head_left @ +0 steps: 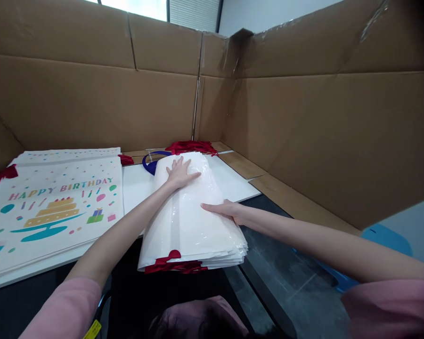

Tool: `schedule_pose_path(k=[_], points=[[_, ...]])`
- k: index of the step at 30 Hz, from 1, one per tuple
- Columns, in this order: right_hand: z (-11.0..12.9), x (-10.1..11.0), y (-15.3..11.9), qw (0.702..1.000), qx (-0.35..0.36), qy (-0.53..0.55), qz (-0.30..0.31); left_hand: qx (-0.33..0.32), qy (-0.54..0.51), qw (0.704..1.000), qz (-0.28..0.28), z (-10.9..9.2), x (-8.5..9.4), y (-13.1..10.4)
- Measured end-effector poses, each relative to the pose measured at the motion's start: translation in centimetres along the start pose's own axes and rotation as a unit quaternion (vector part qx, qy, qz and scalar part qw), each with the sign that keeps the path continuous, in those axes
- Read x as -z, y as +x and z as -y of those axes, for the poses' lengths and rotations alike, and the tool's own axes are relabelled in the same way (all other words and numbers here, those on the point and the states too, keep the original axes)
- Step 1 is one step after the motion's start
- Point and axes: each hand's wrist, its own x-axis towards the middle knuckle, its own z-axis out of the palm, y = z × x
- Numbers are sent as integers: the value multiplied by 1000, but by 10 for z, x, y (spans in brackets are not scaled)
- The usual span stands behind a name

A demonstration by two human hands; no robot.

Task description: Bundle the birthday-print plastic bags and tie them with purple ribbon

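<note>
A thick stack of white sheets with a glossy, plastic-like surface lies in front of me. Its near end hangs past the white board, and red fabric pieces stick out there. My left hand rests flat on the upper part of the stack, fingers spread. At the right edge, my right hand grips the stack, thumb on top and the other fingers hidden beneath. More red fabric strips lie behind the far end, beside a dark blue strap.
To the left lies a pile of white "Happy Birthday" printed sheets with red fabric at its sides. A white board lies beneath. Tall cardboard walls enclose the back and right. A blue plastic object stands low at right.
</note>
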Motion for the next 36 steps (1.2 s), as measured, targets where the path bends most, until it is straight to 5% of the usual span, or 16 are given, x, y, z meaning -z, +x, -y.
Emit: schedule_pose_path(k=[4,7,10,22,31,36], points=[[0,0,-2,999,-27,-27,12,112,-77,990,-41,48,23,-27],[1,1,-1,999,-35,-25,31,200,-157,966,39,90,34,-58],[0,2,2,998,-42,-18,35,229,-230,939,117,109,34,-79],[-8,10,6,995,-13,36,89,195,-458,852,158,85,25,-89],[-6,13,4,994,19,58,95,255,-506,822,62,71,12,-89],[7,19,8,986,44,32,158,287,-521,804,-5,67,18,-95]])
